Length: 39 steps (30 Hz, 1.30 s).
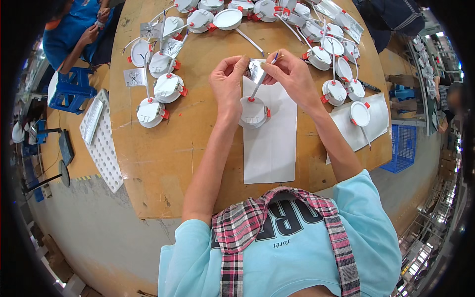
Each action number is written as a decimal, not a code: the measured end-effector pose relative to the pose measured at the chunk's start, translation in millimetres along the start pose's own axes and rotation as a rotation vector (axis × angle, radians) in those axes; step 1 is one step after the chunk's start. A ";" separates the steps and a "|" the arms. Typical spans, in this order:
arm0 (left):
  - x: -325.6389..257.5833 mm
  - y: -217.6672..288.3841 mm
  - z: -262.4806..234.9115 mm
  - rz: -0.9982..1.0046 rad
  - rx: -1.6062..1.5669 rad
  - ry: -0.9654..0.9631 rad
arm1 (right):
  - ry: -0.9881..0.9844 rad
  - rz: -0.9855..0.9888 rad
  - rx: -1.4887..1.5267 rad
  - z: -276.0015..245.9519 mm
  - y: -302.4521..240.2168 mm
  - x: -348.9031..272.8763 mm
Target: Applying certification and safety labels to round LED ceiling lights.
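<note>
A round white downlight (254,113) with red clips rests on a white paper sheet (269,158) in front of me. Its grey cable rises from a red grommet toward my hands. Around that cable sits a silver label (256,72). My left hand (230,79) pinches the label's left edge between thumb and fingers. My right hand (287,74) is closed on the label's right side and the cable, whose bare wire ends stick up past the fingertips. Whether the label's two halves touch each other, I cannot tell.
Several white downlights (168,88) stand on the wooden table (163,158) at left, more along the back and right. One downlight (359,114) lies on paper at right. A co-worker (74,34) sits at far left. A blue crate (400,147) is on the floor at right.
</note>
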<state>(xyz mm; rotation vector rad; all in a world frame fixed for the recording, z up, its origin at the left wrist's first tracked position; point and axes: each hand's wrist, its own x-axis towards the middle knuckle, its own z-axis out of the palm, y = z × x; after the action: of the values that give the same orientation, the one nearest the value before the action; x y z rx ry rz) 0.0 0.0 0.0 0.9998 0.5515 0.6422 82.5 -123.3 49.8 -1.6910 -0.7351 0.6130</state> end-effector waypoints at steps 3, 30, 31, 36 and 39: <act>-2.7 2.2 0.9 0.002 0.038 0.028 | 0.054 0.003 0.044 3.1 6.0 -1.0; -6.9 -6.9 6.6 -0.110 -0.108 -0.042 | 0.185 -0.006 0.119 20.7 17.8 -12.2; -6.1 -7.6 6.0 -0.120 -0.093 -0.069 | 0.204 -0.005 0.141 21.8 14.4 -11.9; -7.0 -9.7 7.2 -0.142 -0.054 -0.102 | 0.224 -0.020 0.125 25.5 15.9 -11.6; -7.3 -8.4 7.7 -0.143 -0.052 -0.104 | 0.249 -0.020 0.137 30.3 12.4 -15.8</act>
<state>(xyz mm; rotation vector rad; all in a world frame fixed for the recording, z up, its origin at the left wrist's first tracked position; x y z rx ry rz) 2.2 -12.9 -3.2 0.9309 0.5073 0.4725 51.8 -117.5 31.3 -1.5953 -0.5195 0.4190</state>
